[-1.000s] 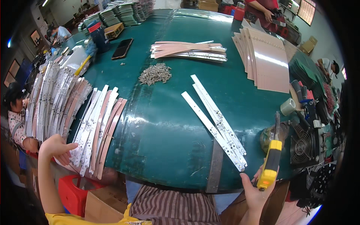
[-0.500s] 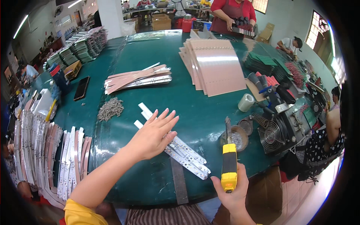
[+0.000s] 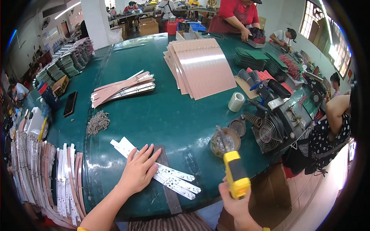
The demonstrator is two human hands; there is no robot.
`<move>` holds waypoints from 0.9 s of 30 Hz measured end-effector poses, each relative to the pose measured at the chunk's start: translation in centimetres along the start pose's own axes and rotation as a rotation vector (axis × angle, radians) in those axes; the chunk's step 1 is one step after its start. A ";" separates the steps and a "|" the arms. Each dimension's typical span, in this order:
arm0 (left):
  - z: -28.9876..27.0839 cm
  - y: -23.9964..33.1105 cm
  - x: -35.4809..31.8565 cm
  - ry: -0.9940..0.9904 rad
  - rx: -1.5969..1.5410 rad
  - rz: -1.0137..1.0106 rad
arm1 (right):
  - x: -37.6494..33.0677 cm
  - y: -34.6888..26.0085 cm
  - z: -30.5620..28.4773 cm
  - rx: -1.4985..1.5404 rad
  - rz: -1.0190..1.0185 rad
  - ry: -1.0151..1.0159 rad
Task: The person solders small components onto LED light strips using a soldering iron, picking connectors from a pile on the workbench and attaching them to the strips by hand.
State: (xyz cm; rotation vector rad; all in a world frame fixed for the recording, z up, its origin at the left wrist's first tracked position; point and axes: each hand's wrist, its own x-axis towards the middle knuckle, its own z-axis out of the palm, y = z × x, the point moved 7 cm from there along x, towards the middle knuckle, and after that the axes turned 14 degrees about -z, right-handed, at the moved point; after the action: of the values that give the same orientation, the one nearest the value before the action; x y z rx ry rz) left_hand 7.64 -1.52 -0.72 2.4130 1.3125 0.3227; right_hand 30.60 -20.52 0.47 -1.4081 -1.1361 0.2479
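Observation:
Several white circuit-board strips (image 3: 176, 181), dotted with small dark parts, lie fanned across a flat grey metal bar (image 3: 169, 196) on the green table. On their middle rests my left hand (image 3: 138, 169), palm down with its fingers stretched out. My right hand (image 3: 235, 200) is closed round a yellow-and-black hand tool (image 3: 236, 173) with a long metal nose, slightly blurred. That nose points away from me, over a round bowl (image 3: 214, 150) of greyish material; whether it touches is unclear.
Ahead lie pinkish panels (image 3: 204, 69), a strip bundle (image 3: 123, 88) and a pile of small grey parts (image 3: 98, 123). Strip stacks (image 3: 34, 173) stand left, a phone (image 3: 70, 104) beyond. A fan device (image 3: 266, 133) and a tape roll (image 3: 236, 101) are right. A co-worker (image 3: 235, 19) stands across.
My left hand has come down nearer me onto the strips, which are now spread wider. The tool in my right hand has tilted, its nose nearer the bowl. The whole view has shifted.

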 end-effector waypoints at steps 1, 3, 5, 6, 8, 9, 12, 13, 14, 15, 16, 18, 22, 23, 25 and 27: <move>0.1 -0.1 -0.2 -0.010 0.006 -0.010 | -0.3 0.3 -0.6 0.027 0.036 0.068; -0.3 0.0 -0.4 0.037 -0.010 0.030 | -1.1 0.3 -2.0 0.081 0.121 0.104; -0.8 0.0 -0.3 0.058 -0.055 0.070 | -0.7 -2.0 -2.9 -0.082 -0.171 0.032; -1.2 -0.2 -0.1 0.060 -0.096 0.092 | -0.6 -1.4 -3.4 -0.082 -0.080 0.033; -1.9 -0.7 0.2 0.034 -0.156 0.094 | -0.5 0.2 -4.2 -0.035 0.166 0.041; -2.3 -1.1 0.5 0.009 -0.170 0.081 | -0.5 0.1 -4.8 0.021 0.163 0.152; -2.9 -1.9 1.7 -0.026 -0.204 0.074 | -0.1 -0.1 -5.0 0.017 0.195 0.178; -3.1 -1.7 1.8 -0.036 -0.210 0.111 | 0.5 -0.2 -4.5 0.009 0.197 0.061; -3.3 -1.6 1.9 -0.054 -0.207 0.128 | 0.5 -0.2 -4.6 0.019 0.205 0.093; -3.1 -1.6 2.0 -0.103 -0.196 0.119 | 0.8 -0.2 -5.2 0.041 0.200 0.150; -3.0 -1.7 2.0 -0.157 -0.185 0.105 | 0.8 -0.2 -5.4 0.078 0.202 0.176; -2.9 -1.7 2.3 -0.219 -0.165 0.105 | 0.8 0.6 -6.3 0.128 0.320 0.187; -3.0 -1.7 3.2 -0.227 -0.226 0.100 | 0.4 0.5 -7.5 0.019 0.249 0.206; -3.1 -1.8 3.6 -0.222 -0.251 0.109 | 0.1 0.6 -7.3 0.065 0.241 0.210; -3.2 -1.7 4.1 -0.193 -0.283 0.136 | -0.4 0.7 -6.9 0.153 0.221 0.244; -3.2 -1.3 4.4 -0.132 -0.295 0.198 | -0.9 0.4 -5.8 0.135 0.164 0.209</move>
State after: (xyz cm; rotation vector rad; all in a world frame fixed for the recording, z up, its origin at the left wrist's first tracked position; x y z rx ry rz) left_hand 7.86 3.51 1.75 2.2709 0.9014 0.3746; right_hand 34.60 -24.83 0.99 -1.3738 -0.8194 0.2817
